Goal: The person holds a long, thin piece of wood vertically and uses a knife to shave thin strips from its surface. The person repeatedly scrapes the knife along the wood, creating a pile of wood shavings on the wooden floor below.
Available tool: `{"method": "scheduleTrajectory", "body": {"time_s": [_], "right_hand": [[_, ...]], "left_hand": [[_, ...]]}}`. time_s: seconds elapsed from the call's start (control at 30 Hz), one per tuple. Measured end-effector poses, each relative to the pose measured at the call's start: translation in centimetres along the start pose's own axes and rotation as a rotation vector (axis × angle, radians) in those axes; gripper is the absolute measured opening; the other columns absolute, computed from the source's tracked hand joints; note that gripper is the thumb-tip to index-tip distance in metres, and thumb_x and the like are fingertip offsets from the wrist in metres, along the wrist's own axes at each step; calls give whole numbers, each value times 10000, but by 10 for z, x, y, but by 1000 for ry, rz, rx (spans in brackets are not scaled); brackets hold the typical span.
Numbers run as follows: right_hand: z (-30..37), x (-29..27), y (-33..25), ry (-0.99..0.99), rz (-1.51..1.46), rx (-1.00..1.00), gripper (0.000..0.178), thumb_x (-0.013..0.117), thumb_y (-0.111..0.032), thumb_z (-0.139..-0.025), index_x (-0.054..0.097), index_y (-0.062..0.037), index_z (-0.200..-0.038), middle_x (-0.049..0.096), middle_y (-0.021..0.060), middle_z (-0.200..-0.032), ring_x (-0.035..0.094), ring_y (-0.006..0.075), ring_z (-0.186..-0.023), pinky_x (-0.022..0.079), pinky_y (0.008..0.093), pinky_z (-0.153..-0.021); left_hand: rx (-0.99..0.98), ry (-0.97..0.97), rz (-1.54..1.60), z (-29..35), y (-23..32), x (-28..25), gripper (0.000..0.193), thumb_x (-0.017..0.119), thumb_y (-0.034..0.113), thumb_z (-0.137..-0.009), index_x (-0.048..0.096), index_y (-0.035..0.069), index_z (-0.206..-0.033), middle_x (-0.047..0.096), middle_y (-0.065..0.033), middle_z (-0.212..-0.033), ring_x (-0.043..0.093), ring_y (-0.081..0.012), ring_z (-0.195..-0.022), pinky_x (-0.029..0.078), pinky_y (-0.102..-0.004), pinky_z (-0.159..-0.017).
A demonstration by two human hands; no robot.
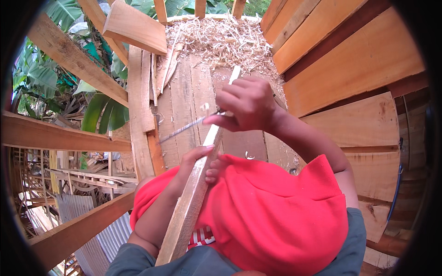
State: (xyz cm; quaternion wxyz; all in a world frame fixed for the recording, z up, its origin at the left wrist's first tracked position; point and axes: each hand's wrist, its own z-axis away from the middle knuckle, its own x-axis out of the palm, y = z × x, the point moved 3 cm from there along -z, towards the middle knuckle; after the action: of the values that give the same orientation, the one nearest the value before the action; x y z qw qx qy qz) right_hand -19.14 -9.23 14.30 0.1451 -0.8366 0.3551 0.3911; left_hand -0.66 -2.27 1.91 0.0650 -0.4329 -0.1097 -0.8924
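A long squared wooden stick (188, 209) slants from my lap up and away from me, its far end pale. My left hand (199, 164) is closed round its middle, thumb on top and fingers beneath. Further up, my right hand (247, 102) is closed on a knife over the stick. The thin knife blade (186, 127) crosses the stick and points out to the left; most of the handle is hidden in my fist. A small curl of wood (204, 106) shows beside the blade.
Wood shavings (221, 39) lie heaped at the far end of the plank floor (184, 92). A thick wooden block (136, 26) stands at the far left. Wide boards (354, 64) line the right side; railing beams (69, 131) run along the left, with plants beyond.
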Motion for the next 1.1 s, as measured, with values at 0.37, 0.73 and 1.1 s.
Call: {"method": "scheduleTrajectory", "body": {"time_s": [0.37,0.73,1.1], "right_hand": [[81,12,162,-178,265,754,203,507,-195,-1027,550,-28,-1134,627,223,-1023,647,415,-962,523,497,-824],[179,-6,130,-460,301,944,197,575,-190,-969,676,-130,-1126,664,130,-1016,680,368,-912,542,489,-764],[222,1,127,-519,156,1065,195,696,-209,-920,685,-70,-1056,693,136,-1084,675,315,-995,503,439,-910]], "left_hand": [[14,27,-65,2,1,10,353,586,359,-964,523,30,-1075,468,1,-755,457,-76,-559,409,-221,-462],[12,17,-108,2,-1,7,381,620,373,-933,504,45,-1085,478,-5,-772,461,-83,-579,400,-222,-490],[28,40,-166,2,3,6,381,623,382,-931,508,49,-1077,470,-13,-771,455,-85,-571,390,-225,-483]]}}
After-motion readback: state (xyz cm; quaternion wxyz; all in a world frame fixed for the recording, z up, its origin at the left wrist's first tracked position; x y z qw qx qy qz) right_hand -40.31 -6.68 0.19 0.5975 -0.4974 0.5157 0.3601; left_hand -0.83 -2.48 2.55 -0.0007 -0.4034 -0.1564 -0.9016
